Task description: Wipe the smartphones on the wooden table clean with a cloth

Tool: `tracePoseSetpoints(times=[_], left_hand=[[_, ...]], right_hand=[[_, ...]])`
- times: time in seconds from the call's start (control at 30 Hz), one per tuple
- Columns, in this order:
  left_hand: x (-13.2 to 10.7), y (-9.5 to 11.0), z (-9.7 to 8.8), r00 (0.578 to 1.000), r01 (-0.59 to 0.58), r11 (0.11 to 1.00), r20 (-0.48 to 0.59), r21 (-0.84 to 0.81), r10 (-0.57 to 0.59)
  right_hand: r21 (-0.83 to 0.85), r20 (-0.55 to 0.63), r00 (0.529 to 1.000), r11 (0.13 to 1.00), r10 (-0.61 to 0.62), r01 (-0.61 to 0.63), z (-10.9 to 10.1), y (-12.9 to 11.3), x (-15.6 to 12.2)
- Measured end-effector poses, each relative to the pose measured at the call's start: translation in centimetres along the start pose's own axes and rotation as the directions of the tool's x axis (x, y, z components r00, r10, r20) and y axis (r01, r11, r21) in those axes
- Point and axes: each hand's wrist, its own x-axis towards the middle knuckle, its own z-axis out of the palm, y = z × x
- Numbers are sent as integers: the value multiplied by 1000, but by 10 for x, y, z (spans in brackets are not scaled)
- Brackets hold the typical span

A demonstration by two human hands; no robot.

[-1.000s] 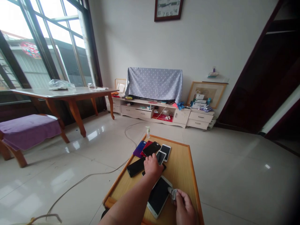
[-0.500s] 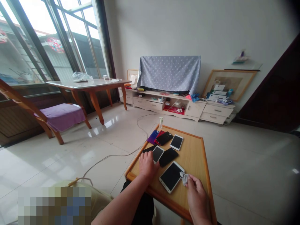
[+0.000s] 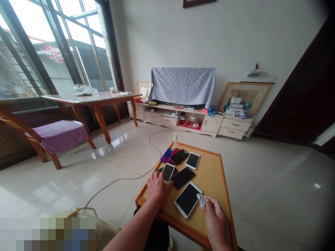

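Observation:
My left hand (image 3: 157, 185) has its fingers and thumb around the lower end of a white smartphone (image 3: 168, 172), which partly covers a black phone under it. A black smartphone (image 3: 184, 178) lies just to the right. In a pinch, my right hand (image 3: 216, 218) holds a crumpled pale grey cloth (image 3: 201, 200) at the right edge of a larger white smartphone (image 3: 187, 199), lying dark screen up on the wooden table. Farther back are a blue-purple phone (image 3: 166, 155), a red phone (image 3: 173, 153), a black phone (image 3: 179, 157) overlapping the red one, and another white phone (image 3: 193, 160).
A pump bottle (image 3: 175, 140) stands at the far left corner of the small wooden table (image 3: 209, 181). A cable (image 3: 115, 180) runs over the tiled floor. Beyond are a dining table (image 3: 89, 97), a chair (image 3: 57, 134) and a low cabinet (image 3: 167, 120).
The view has shifted slightly. My left hand and the white smartphone in it have moved a little left relative to the other phones. The right hand stays with the cloth at the larger phone's edge.

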Motion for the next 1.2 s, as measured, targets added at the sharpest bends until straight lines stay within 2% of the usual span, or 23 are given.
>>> tracePoseSetpoints(times=[0.23, 0.47, 0.57, 0.73, 0.9, 1.03, 1.2], left_hand=[[7, 31, -1, 994, -106, 994, -14, -5, 106], [31, 89, 18, 960, -269, 962, 61, -47, 272], [45, 107, 28, 944, -310, 949, 96, -55, 314], [59, 114, 42, 943, -299, 953, 142, -39, 302], [62, 113, 51, 957, -260, 966, 132, -11, 259], [68, 121, 56, 963, -249, 968, 108, 9, 247], [93, 146, 66, 969, -231, 973, 92, 24, 228]], right_hand=[[3, 6, 1000, 1000, 5, -5, -1, -1, 4], [12, 16, 1000, 1000, -17, 16, 2, 5, 13], [19, -6, 1000, 1000, 8, -8, 4, 4, 16], [22, 10, 999, 999, 47, -47, 3, -4, 21], [52, 12, 998, 996, 66, -67, 4, -6, 26], [70, -54, 997, 996, 50, -47, 9, -3, 27], [24, -153, 988, 1000, -9, 13, 16, -7, 24]])
